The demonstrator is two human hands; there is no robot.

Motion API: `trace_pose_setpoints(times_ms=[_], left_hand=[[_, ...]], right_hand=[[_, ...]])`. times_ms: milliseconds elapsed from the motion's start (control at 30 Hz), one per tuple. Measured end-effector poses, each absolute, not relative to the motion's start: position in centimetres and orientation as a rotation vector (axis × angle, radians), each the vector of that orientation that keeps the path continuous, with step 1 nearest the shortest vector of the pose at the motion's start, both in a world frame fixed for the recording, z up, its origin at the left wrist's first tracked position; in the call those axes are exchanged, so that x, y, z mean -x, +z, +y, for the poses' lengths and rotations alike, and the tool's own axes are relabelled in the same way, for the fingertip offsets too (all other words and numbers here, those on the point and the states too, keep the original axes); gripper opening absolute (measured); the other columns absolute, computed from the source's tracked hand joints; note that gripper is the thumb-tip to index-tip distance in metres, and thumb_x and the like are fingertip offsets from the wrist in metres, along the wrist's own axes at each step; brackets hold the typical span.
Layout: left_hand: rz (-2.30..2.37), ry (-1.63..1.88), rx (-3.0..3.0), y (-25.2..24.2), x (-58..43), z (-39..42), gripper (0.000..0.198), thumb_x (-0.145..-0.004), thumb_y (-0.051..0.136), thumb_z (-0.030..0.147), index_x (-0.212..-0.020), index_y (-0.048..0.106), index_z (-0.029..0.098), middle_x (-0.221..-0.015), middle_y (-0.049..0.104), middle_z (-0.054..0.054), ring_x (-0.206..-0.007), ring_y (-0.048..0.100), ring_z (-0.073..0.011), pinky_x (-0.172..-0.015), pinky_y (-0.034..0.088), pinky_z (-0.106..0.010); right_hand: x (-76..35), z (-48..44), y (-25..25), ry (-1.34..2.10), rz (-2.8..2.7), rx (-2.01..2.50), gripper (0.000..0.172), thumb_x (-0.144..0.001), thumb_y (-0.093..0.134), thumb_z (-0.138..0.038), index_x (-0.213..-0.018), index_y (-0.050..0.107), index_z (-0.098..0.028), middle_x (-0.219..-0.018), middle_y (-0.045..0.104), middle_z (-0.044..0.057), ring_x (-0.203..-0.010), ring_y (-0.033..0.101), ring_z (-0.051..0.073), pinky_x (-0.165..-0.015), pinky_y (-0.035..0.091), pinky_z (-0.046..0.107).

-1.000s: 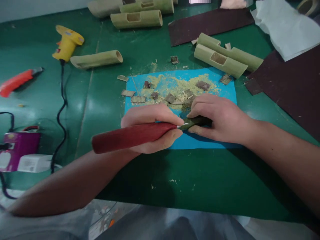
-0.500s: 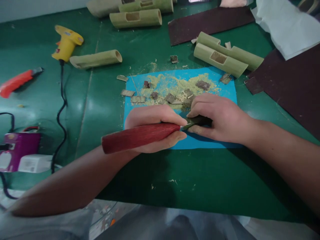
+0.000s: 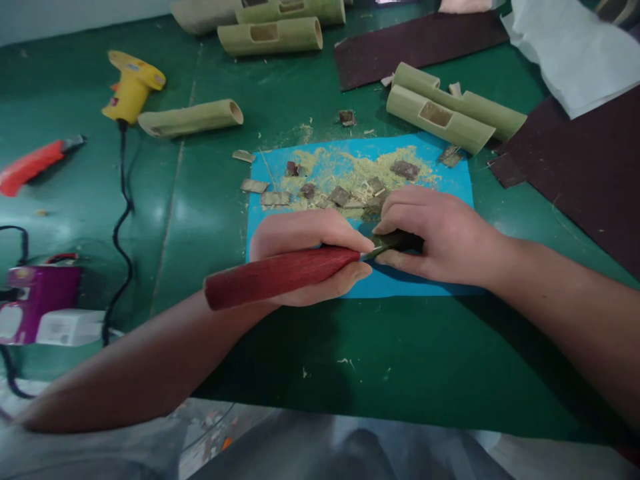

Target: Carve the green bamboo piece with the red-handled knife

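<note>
My left hand (image 3: 305,230) is closed round the red wooden handle of a carving tool (image 3: 275,275). Its thin metal shank leaves the fingertips toward the right, and the working tip is hidden. Pinched in the fingers of my right hand (image 3: 450,233) is a dark green piece, probably bamboo (image 3: 387,244), mostly covered by the hand. The tool's tip end meets this piece. Both hands rest over a blue mat (image 3: 425,288), which carries pale sawdust (image 3: 330,167) and several brown cut chips (image 3: 405,170) just beyond my fingers.
Cut bamboo tubes lie at the back (image 3: 295,39), left (image 3: 193,119) and right (image 3: 445,120). A yellow hot glue gun (image 3: 131,83), a red utility knife (image 3: 33,167) and a purple power adapter (image 3: 43,300) are on the left. Dark sheets (image 3: 590,173) and white paper (image 3: 575,60) lie right.
The tool's handle end has dipped very slightly. Both hands keep their grip in nearly the same place.
</note>
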State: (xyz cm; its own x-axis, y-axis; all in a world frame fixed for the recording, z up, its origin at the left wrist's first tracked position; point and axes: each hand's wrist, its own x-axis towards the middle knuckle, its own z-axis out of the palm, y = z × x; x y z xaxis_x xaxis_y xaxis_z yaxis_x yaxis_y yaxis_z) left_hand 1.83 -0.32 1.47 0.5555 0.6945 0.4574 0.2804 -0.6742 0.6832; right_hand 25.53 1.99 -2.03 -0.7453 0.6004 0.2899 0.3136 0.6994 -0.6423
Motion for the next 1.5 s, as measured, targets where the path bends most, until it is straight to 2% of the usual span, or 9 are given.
trace_pose_setpoints(times_ms=[100,200,467,700,800,1167,1500], left_hand=[[0.688,0.995,-2.3,1.4,-2.0,-0.3,0.013,-0.081,0.079,0.015,-0.092,0.073,0.018,-0.073,0.075,-0.002,-0.057,0.067,-0.0103,-0.053,0.054,-0.019],[0.699,1.034,-2.273,1.3,-2.4,-0.3,0.009,-0.082,0.076,0.012,-0.089,0.072,0.016,-0.071,0.073,-0.002,-0.059,0.067,-0.0099,-0.056,0.054,-0.019],[0.707,1.138,-2.232,1.0,-2.7,-0.4,0.015,-0.076,0.072,0.005,-0.079,0.07,0.019,-0.064,0.067,0.002,-0.051,0.059,-0.0087,-0.048,0.047,-0.022],[0.747,1.262,-2.148,-0.2,-1.6,-0.4,0.003,-0.085,0.074,0.017,-0.087,0.076,0.019,-0.074,0.075,0.0,-0.061,0.066,-0.0102,-0.057,0.053,-0.023],[0.725,1.255,-2.175,-0.3,-1.4,-0.4,0.005,-0.089,0.074,0.022,-0.091,0.076,0.017,-0.078,0.076,0.0,-0.065,0.067,-0.0096,-0.06,0.053,-0.022],[0.658,1.053,-2.276,0.4,-1.7,0.0,0.012,-0.087,0.08,0.023,-0.091,0.076,0.012,-0.08,0.078,-0.006,-0.067,0.069,-0.0107,-0.065,0.055,-0.021],[0.664,1.075,-2.262,0.2,-1.7,-0.1,0.015,-0.087,0.081,0.025,-0.09,0.076,0.011,-0.077,0.077,-0.007,-0.066,0.069,-0.0108,-0.064,0.054,-0.02]], right_hand=[[-25.6,2.0,-2.0,0.794,-2.424,0.701,0.013,-0.094,0.064,-0.032,-0.087,0.061,-0.021,-0.088,0.061,0.004,-0.085,0.055,0.02,-0.072,0.037,0.033],[-25.6,2.1,-2.0,0.798,-2.425,0.689,0.013,-0.093,0.064,-0.032,-0.087,0.061,-0.021,-0.089,0.061,0.005,-0.085,0.055,0.02,-0.073,0.038,0.033],[-25.6,2.0,-2.3,0.781,-2.398,0.678,0.014,-0.093,0.066,-0.033,-0.087,0.06,-0.022,-0.088,0.06,0.003,-0.084,0.053,0.019,-0.073,0.038,0.033],[-25.5,2.0,-2.2,0.774,-2.417,0.717,0.015,-0.092,0.067,-0.032,-0.086,0.061,-0.02,-0.089,0.061,0.005,-0.085,0.055,0.02,-0.072,0.037,0.033],[-25.5,2.0,-2.2,0.781,-2.403,0.701,0.015,-0.092,0.067,-0.032,-0.086,0.061,-0.02,-0.087,0.061,0.004,-0.083,0.054,0.019,-0.071,0.036,0.032],[-25.6,2.0,-2.3,0.758,-2.419,0.701,0.016,-0.095,0.064,-0.034,-0.087,0.061,-0.02,-0.087,0.061,0.004,-0.084,0.055,0.019,-0.072,0.036,0.032],[-25.5,1.9,-2.1,0.768,-2.428,0.707,0.014,-0.094,0.063,-0.032,-0.087,0.062,-0.02,-0.087,0.061,0.004,-0.084,0.055,0.02,-0.072,0.037,0.033]])
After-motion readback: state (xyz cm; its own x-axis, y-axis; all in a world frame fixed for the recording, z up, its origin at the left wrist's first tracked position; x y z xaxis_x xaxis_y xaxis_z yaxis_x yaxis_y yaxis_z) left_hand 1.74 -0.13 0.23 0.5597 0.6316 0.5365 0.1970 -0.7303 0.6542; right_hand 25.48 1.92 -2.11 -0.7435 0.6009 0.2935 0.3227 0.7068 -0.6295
